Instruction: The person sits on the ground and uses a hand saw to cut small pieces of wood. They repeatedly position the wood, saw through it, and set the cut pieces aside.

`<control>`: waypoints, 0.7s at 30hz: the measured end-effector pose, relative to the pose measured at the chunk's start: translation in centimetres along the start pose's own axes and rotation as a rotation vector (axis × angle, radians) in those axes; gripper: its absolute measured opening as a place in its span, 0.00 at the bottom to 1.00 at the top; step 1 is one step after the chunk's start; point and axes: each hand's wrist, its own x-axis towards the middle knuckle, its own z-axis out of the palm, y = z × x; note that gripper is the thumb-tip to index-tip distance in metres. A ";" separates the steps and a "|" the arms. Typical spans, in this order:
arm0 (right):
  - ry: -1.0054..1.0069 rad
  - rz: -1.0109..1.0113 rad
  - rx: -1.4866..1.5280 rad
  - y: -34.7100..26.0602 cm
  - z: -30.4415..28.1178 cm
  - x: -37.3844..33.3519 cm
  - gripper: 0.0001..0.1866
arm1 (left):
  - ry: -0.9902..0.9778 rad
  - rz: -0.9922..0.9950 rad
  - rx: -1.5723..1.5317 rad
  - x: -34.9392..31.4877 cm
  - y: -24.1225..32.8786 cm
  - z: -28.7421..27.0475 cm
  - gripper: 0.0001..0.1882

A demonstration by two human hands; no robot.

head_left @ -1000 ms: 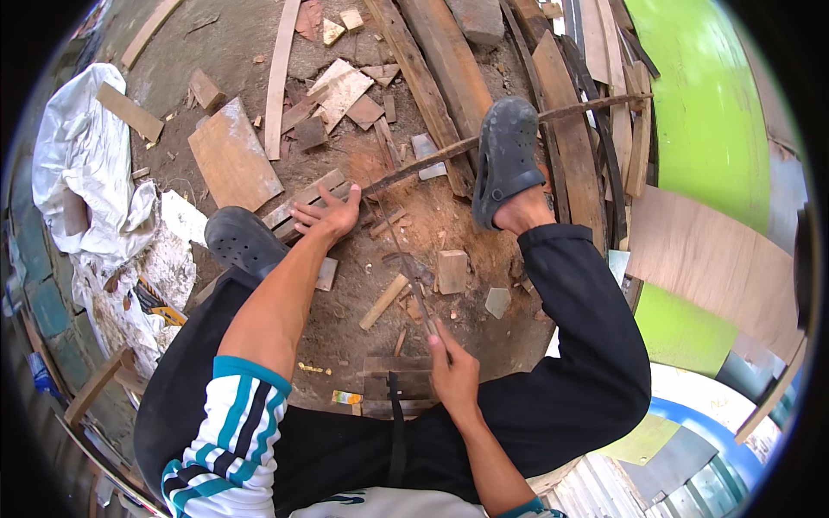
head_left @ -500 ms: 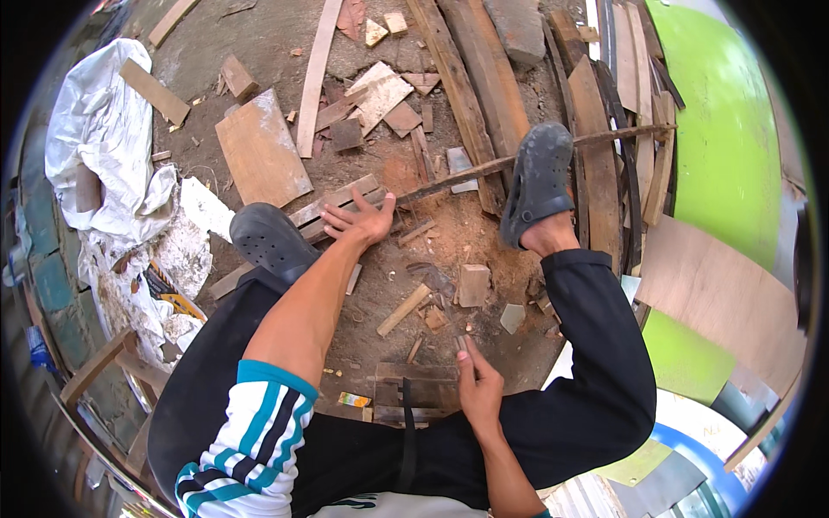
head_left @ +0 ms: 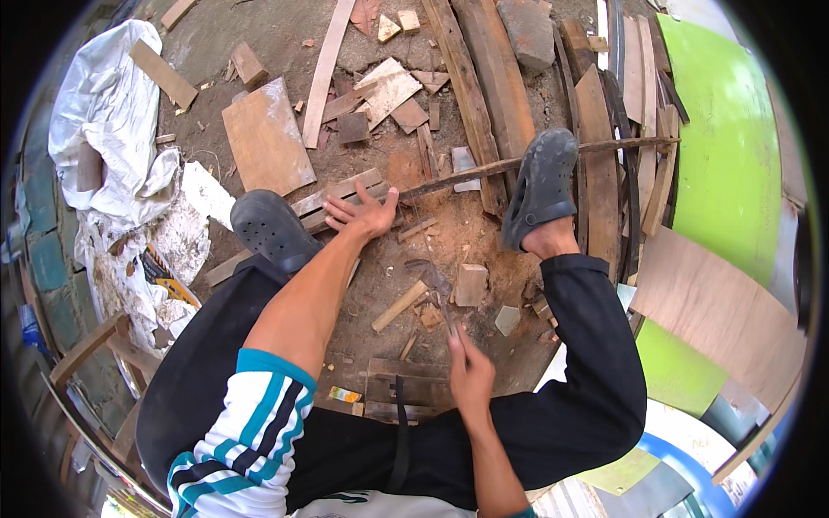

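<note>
My left hand (head_left: 366,215) lies with fingers spread on a long thin wooden strip. That strip (head_left: 466,175) runs from under the hand to the right, passing by my right foot in its dark clog (head_left: 541,177). Beside the fingers, a short wooden board (head_left: 341,194) lies at a slant. My right hand (head_left: 471,371) is closed round the handle of a hammer (head_left: 441,283). The hammer's head points away from me, above the sawdust-strewn ground and left of a small wooden block (head_left: 471,285).
Long planks (head_left: 492,78) lie at the far right, next to a bright green sheet (head_left: 721,147). A square board (head_left: 268,138) and several wood scraps (head_left: 386,93) cover the far ground. White plastic sheeting (head_left: 108,112) is heaped at left. Near my lap sits a wooden piece (head_left: 410,369).
The right hand has shifted slightly left and away from me, with more of the hammer's handle showing. My left hand stays spread on the strip. The whole view has moved a little.
</note>
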 end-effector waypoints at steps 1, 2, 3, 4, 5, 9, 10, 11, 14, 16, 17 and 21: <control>0.022 -0.068 0.045 -0.8 1.4 3.2 0.22 | -0.018 0.023 0.006 -0.3 0.6 0.2 0.54; 0.046 -0.135 0.089 -2.1 3.1 7.2 0.21 | -0.005 0.030 0.008 -0.5 1.2 0.2 0.54; 0.013 -0.068 0.078 -4.0 4.5 9.6 0.21 | 0.004 0.019 0.000 -0.2 0.7 0.4 0.54; -0.011 -0.006 0.076 -5.2 5.1 11.0 0.22 | 0.021 0.018 -0.003 0.0 0.6 0.2 0.54; 0.008 -0.054 0.056 -4.8 4.7 10.4 0.22 | 0.024 0.013 0.001 0.1 0.4 0.2 0.54; 0.004 -0.067 0.038 -1.0 0.8 2.3 0.22 | 0.044 -0.001 -0.019 0.5 -0.1 0.5 0.55; -0.021 0.024 0.058 0.1 -0.6 -0.3 0.22 | 0.036 0.002 -0.017 0.2 -0.2 0.5 0.55; -0.039 0.112 0.083 0.6 -1.1 -1.5 0.22 | 0.031 0.013 -0.011 0.2 0.0 0.3 0.55; 0.012 -0.087 0.078 -0.3 1.3 3.1 0.23 | 0.078 0.021 -0.016 1.0 0.0 0.8 0.55; -0.010 -0.160 0.198 -2.8 4.3 10.1 0.24 | 0.066 0.039 -0.017 0.4 0.7 1.0 0.55; -0.003 -0.152 0.150 -2.8 4.9 10.5 0.25 | 0.047 0.035 -0.013 0.2 0.6 1.0 0.55; -0.034 -0.123 -0.001 -2.1 2.8 6.1 0.24 | 0.029 0.013 -0.004 0.6 -0.2 0.4 0.55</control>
